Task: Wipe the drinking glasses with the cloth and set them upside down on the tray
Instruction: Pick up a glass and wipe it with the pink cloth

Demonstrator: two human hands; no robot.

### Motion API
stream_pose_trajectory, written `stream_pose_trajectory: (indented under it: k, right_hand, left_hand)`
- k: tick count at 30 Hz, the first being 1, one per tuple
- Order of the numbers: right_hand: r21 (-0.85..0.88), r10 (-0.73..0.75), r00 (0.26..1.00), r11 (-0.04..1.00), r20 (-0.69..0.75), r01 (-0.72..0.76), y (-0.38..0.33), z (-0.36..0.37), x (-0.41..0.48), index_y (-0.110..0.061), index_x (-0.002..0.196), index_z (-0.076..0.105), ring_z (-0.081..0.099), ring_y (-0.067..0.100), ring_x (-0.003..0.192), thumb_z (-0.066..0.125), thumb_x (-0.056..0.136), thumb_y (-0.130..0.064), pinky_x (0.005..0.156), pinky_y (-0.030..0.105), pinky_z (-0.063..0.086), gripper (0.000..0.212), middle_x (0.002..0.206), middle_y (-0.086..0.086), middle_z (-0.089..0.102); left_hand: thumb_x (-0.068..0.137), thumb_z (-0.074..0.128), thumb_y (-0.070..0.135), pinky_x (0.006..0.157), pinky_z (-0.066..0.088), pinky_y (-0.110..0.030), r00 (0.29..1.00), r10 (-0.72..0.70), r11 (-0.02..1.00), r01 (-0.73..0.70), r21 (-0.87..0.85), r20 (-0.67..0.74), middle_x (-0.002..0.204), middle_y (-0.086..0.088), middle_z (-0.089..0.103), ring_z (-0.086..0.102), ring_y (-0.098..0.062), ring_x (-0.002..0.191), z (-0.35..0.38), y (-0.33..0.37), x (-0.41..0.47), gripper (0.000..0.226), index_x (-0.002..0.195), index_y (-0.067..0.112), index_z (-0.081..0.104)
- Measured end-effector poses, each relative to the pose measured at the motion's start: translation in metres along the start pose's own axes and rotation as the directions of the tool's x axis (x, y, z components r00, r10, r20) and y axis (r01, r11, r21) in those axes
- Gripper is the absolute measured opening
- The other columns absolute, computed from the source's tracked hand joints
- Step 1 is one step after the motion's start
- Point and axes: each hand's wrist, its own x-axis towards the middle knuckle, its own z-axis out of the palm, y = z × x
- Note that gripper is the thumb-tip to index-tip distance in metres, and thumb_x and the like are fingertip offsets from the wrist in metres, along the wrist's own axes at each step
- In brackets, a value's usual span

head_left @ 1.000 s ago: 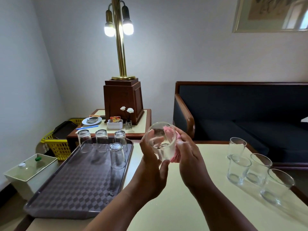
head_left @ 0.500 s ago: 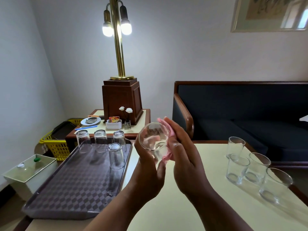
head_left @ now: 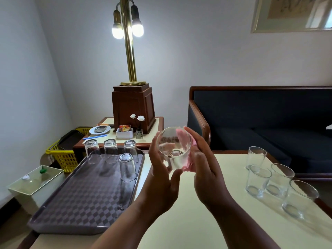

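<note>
Left grip (head_left: 161,180) clasps the freshly turned clear drinking glass (head_left: 172,151); right grip (head_left: 206,175), laid flat, presses pink cloth (head_left: 188,165) alongside, wiping unfinished.

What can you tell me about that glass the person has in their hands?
The glass is a plain, clear tumbler with a wide rim and a narrower base, and it looks empty. It is held in the air above the table, tipped so that its open mouth faces the camera. The left hand curls round its left side, and the right hand presses a pink cloth against its right side. The pink shows through the wall.
</note>
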Motion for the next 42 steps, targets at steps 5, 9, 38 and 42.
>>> stream_pose_trajectory:
  k: [5, 9, 38, 42]
  right_hand:
    - [-0.017, 0.037, 0.999, 0.999, 0.012, -0.036, 0.000, 0.002, -0.002, -0.034, 0.131, 0.053, 0.061, -0.003, 0.112, 0.035, 0.094, -0.035, 0.082, 0.015, 0.054, 0.041, 0.118, -0.027, 0.063]
    - [0.023, -0.044, 0.999, 0.999, -0.018, 0.045, -0.008, 0.010, -0.008, -0.037, 0.136, 0.050, 0.056, 0.002, 0.123, 0.036, 0.097, -0.033, 0.095, 0.029, 0.054, 0.041, 0.129, -0.028, 0.057]
    - [-0.006, 0.082, 0.997, 0.997, 0.014, -0.082, 0.001, 0.003, 0.000, -0.036, 0.134, 0.049, 0.060, 0.001, 0.117, 0.035, 0.092, -0.041, 0.084, 0.014, 0.053, 0.045, 0.129, -0.017, 0.060]
    - [0.054, -0.009, 1.000, 0.999, -0.010, 0.009, -0.010, 0.006, -0.008, -0.034, 0.132, 0.053, 0.059, -0.002, 0.116, 0.037, 0.094, -0.031, 0.084, 0.014, 0.052, 0.041, 0.123, -0.025, 0.062]
  left_hand:
    - [0.081, 0.074, 0.025, 0.103, 0.049, -0.040, 0.999, -0.036, 0.997, 0.038, 0.067, -0.025, 0.144, -0.011, 0.040, 0.045, -0.024, 0.134, 0.000, -0.009, 0.001, 0.090, 0.147, 0.008, 0.015]
    - [0.084, 0.066, 0.011, 0.109, 0.045, -0.040, 0.998, -0.037, 0.998, 0.036, 0.046, 0.041, 0.153, -0.006, 0.031, 0.037, -0.023, 0.142, 0.000, -0.008, -0.001, 0.090, 0.149, 0.002, 0.005]
    - [0.087, 0.065, -0.001, 0.094, 0.054, -0.027, 0.998, -0.067, 0.993, 0.065, -0.094, -0.012, 0.148, 0.007, 0.039, 0.045, -0.013, 0.136, -0.003, 0.004, -0.003, 0.092, 0.154, 0.023, 0.006]
    - [0.081, 0.077, 0.025, 0.096, 0.053, -0.031, 0.997, -0.054, 0.996, 0.049, -0.081, -0.057, 0.140, -0.004, 0.046, 0.051, -0.024, 0.130, -0.005, 0.000, 0.000, 0.092, 0.150, 0.011, 0.017]
